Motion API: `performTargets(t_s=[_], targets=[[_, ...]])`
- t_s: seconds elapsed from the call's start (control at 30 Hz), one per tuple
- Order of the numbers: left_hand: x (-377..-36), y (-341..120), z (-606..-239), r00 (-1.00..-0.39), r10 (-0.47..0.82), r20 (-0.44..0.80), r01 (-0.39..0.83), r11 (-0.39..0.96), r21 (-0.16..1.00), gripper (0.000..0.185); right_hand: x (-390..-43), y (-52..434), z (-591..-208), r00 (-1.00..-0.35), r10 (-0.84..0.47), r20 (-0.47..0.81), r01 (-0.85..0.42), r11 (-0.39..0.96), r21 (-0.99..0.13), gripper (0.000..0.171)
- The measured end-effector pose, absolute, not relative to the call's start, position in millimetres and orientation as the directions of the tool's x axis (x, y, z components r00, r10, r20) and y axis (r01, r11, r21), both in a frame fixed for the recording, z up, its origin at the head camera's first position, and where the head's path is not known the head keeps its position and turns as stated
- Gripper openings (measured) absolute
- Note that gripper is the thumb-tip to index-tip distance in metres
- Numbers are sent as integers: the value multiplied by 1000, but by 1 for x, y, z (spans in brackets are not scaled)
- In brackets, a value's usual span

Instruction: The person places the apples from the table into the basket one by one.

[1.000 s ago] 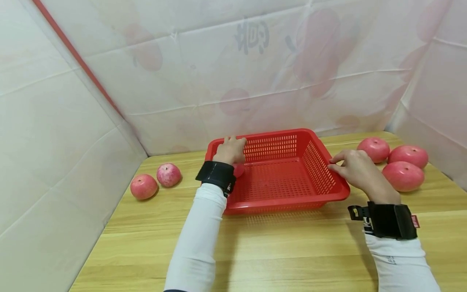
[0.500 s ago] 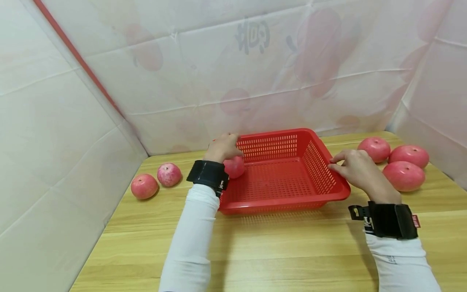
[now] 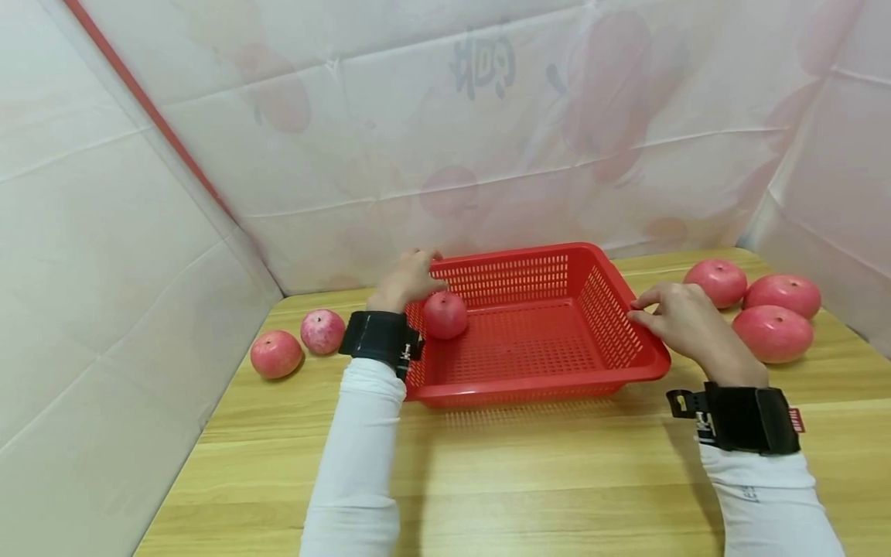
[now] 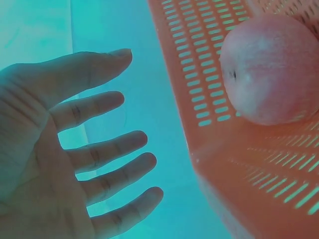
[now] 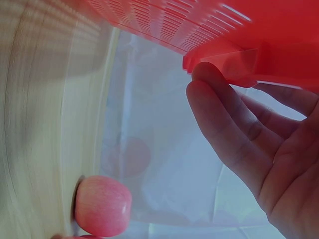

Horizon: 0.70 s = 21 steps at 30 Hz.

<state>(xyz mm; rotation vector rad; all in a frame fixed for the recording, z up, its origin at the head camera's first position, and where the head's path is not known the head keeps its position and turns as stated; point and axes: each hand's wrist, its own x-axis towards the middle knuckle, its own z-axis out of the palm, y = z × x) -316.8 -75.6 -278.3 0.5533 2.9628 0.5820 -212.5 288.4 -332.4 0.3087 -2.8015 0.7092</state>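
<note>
Basket (image 3: 543, 340), red plastic with slotted walls, set on wooden worktop (image 3: 487, 480), long axis running left to right between both hands. Behind and to either side, pale sheeting with faint fruit prints, forming a backdrop.

Next in size, the two white-sleeved arms, each with a black wrist strap. Left hand (image 3: 407, 278) just outside basket's far-left corner, fingers straight and spread, holding nothing; in the left wrist view, palm (image 4: 60, 144) bare, with the slotted basket wall (image 4: 199, 74) just beside the fingertips but not gripped. Right hand (image 3: 685, 321) at basket's right rim, fingers lightly bent, fingertips touching the rim's underside, as shown in the right wrist view (image 5: 224, 114); more a light touch than a firm grip.

Then the apples. One apple (image 3: 445, 315) inside the basket, resting in its left rear corner, just right of the left hand and apart from it; left hand plainly the nearer of the two. Three apples (image 3: 773, 333) grouped on the worktop beyond the right hand, near but untouched. Two apples (image 3: 299, 344) on the worktop left of the basket, side by side, a little way from the left wrist.
</note>
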Motion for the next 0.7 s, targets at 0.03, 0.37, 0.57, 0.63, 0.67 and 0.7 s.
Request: performTargets(t_s=[0.03,0.37,0.57,0.63,0.67,0.7], targets=[[-317,-77,-278,-934,358,2,333,864,379,52,-212,288,-332,-950,-143,276,-257,860,-440,20],[-312,-88,-276,-946,325,12,307,882,358,52,-212,289,-333,-954,-139,265,-250,859,-448,21],[-312,-95,-275,-948,318,26,308,890,335,53,-212,291,-333,-960,-135,244,-236,857,-458,22],[-312,-98,-275,-949,314,27,305,893,331,54,-211,291,-333,-962,-134,238,-233,857,-459,22],[-312,-99,-275,-950,311,27,303,895,327,54,-211,291,-333,-962,-134,237,-232,858,-458,22],[-313,-101,-275,-950,310,28,302,896,325,54,-211,292,-333,-962,-135,237,-233,858,-457,22]])
